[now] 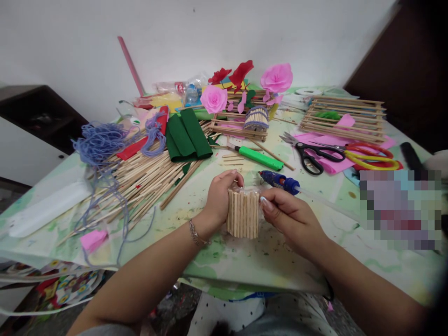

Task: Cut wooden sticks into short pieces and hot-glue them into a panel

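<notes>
Stick-covered cup (242, 213) — upright between both hands, left hand (223, 196) grasping its side, right (280, 210) fingertips touching.

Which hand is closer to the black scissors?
Right. The right hand is in front of the black scissors; the left hand is farther away, to their left.

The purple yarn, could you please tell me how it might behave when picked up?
The purple yarn would probably be floppy, since its strands curl loosely. It looks light for its bulk, being an airy tangle. It might drag some sticks along, as strands trail across them.
</notes>
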`<action>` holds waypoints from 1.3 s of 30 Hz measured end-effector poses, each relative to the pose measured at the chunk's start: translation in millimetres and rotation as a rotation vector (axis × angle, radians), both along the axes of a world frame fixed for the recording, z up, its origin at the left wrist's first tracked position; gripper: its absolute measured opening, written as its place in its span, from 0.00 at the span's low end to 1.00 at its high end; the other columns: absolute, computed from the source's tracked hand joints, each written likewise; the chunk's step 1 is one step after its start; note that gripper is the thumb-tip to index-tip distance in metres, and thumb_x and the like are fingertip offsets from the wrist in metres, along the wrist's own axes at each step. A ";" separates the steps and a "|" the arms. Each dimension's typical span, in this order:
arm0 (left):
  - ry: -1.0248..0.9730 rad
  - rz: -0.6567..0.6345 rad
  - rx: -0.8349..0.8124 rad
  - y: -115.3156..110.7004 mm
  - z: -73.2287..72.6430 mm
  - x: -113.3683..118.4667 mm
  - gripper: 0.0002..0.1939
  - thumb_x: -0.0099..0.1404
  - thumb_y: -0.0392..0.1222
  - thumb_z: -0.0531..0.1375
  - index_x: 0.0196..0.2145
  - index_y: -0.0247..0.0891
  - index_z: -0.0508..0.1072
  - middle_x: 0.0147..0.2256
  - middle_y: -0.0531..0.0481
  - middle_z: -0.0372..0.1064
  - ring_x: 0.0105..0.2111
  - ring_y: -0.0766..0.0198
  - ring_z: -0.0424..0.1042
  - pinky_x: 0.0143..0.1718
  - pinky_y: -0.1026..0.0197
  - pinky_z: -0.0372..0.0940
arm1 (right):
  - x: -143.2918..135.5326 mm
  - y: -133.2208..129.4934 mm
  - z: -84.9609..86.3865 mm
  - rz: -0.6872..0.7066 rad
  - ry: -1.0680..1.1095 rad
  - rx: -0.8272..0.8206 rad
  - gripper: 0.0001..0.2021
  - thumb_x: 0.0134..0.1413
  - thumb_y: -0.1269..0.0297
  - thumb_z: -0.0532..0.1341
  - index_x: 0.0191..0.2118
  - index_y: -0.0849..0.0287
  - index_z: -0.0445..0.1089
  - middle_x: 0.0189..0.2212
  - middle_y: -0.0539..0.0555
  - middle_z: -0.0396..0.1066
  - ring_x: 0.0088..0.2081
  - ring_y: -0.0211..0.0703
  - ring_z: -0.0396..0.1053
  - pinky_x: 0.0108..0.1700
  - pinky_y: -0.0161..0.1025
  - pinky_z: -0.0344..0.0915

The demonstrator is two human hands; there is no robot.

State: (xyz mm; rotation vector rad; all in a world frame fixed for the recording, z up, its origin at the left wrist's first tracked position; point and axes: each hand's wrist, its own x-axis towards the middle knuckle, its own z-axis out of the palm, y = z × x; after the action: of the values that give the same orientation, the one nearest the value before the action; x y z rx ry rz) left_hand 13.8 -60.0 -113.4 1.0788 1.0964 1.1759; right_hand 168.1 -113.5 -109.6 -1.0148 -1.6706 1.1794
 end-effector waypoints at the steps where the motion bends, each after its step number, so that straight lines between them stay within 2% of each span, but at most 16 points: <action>1: -0.004 -0.005 -0.003 -0.4 0.3 0.0 0.14 0.58 0.43 0.54 0.17 0.37 0.65 0.17 0.55 0.53 0.18 0.69 0.52 0.24 0.63 0.52 | 0.3 -0.1 -0.3 0.005 0.007 -0.005 0.10 0.64 0.58 0.53 0.35 0.57 0.66 0.28 0.50 0.64 0.29 0.37 0.60 0.27 0.34 0.54; 11: 0.000 0.025 -0.063 -0.9 3.6 1.3 0.14 0.57 0.43 0.55 0.17 0.37 0.65 0.17 0.55 0.54 0.18 0.69 0.53 0.23 0.63 0.52 | 1.9 0.2 2.6 0.015 -0.026 0.015 0.09 0.64 0.62 0.52 0.35 0.57 0.66 0.28 0.49 0.64 0.31 0.37 0.61 0.33 0.35 0.58; 15: -0.155 0.012 -0.364 1.5 8.1 2.9 0.13 0.57 0.43 0.53 0.18 0.37 0.64 0.14 0.55 0.54 0.14 0.69 0.54 0.19 0.64 0.51 | 0.3 0.5 2.7 0.021 -0.012 0.057 0.08 0.64 0.64 0.53 0.34 0.57 0.66 0.27 0.48 0.64 0.30 0.36 0.61 0.33 0.34 0.58; 17: -0.212 0.020 -0.453 2.2 9.3 4.1 0.13 0.57 0.42 0.53 0.17 0.37 0.63 0.13 0.55 0.54 0.13 0.69 0.53 0.18 0.64 0.51 | -0.2 0.9 1.8 0.021 -0.019 0.076 0.08 0.64 0.65 0.53 0.34 0.57 0.66 0.27 0.47 0.64 0.29 0.35 0.61 0.32 0.33 0.57; 20: -0.218 0.051 -0.431 2.2 7.9 4.8 0.12 0.55 0.41 0.53 0.16 0.36 0.63 0.14 0.55 0.56 0.14 0.70 0.54 0.19 0.64 0.52 | -0.2 1.2 0.4 0.021 -0.048 0.091 0.08 0.63 0.66 0.54 0.34 0.57 0.67 0.27 0.47 0.65 0.30 0.34 0.61 0.32 0.32 0.58; 25: -0.090 0.089 -0.337 0.1 0.9 3.0 0.12 0.55 0.42 0.54 0.17 0.36 0.65 0.14 0.55 0.55 0.15 0.70 0.54 0.21 0.64 0.53 | -0.7 -0.4 0.2 0.022 -0.101 0.089 0.08 0.62 0.66 0.54 0.34 0.59 0.68 0.27 0.48 0.67 0.30 0.35 0.62 0.33 0.32 0.59; 30: -0.094 0.111 -0.346 -1.8 -0.7 3.3 0.12 0.55 0.42 0.54 0.17 0.36 0.65 0.14 0.55 0.55 0.15 0.70 0.54 0.21 0.65 0.53 | -2.0 -0.8 0.2 -0.005 -0.116 0.113 0.08 0.62 0.67 0.54 0.34 0.58 0.68 0.25 0.47 0.65 0.28 0.34 0.61 0.31 0.32 0.58; 33: -0.151 0.100 -0.392 -0.7 2.4 5.3 0.13 0.57 0.40 0.53 0.17 0.36 0.64 0.14 0.55 0.56 0.14 0.71 0.54 0.20 0.65 0.53 | -1.9 0.0 -0.5 -0.006 -0.086 0.106 0.08 0.62 0.67 0.54 0.34 0.58 0.68 0.26 0.47 0.66 0.29 0.34 0.62 0.31 0.32 0.58; 39: -0.291 0.076 -0.597 3.3 2.2 8.6 0.14 0.57 0.39 0.52 0.15 0.36 0.63 0.13 0.54 0.57 0.12 0.70 0.56 0.16 0.66 0.51 | -2.0 2.0 -1.5 -0.010 -0.074 0.107 0.08 0.62 0.67 0.54 0.33 0.58 0.68 0.26 0.48 0.67 0.29 0.34 0.63 0.31 0.32 0.58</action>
State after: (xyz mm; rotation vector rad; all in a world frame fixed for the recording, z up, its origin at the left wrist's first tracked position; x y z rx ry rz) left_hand 22.5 -56.7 -111.1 0.3957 1.1579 0.9353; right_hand 166.1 -111.5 -111.1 -1.0093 -1.7647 1.0462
